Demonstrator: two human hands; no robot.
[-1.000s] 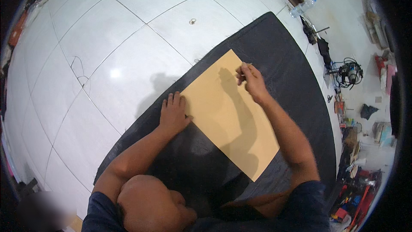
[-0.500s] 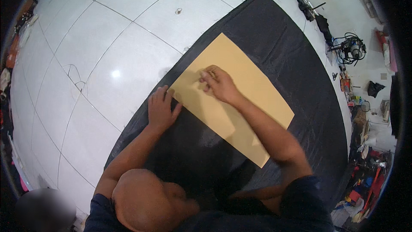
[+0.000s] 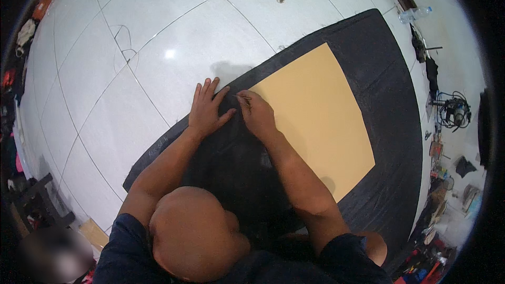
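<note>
A large black cloth (image 3: 394, 105) is spread on the floor before me, and a flat tan card sheet (image 3: 321, 121) with angled edges lies on it. My left hand (image 3: 206, 109) rests palm down near the cloth's far left edge, fingers spread, a little left of the card's corner. Beside that corner, my right hand (image 3: 256, 113) is closed in a pinch over the cloth. Something thin and pale shows at its fingertips, too small to name. My right forearm passes over the card's near left edge and hides part of it.
White floor tiles (image 3: 173, 10) surround the cloth's left and far sides, with a small ring-like item (image 3: 281, 0) on them. Along the right lie a clear plastic bottle (image 3: 415, 14), a dark device with coiled cables (image 3: 453, 110) and mixed clutter. A dark frame (image 3: 44, 200) stands lower left.
The view has shifted, with cloth and card now farther right. My left hand has come off the card's corner onto the cloth. My right hand has moved from over the card to its left corner.
</note>
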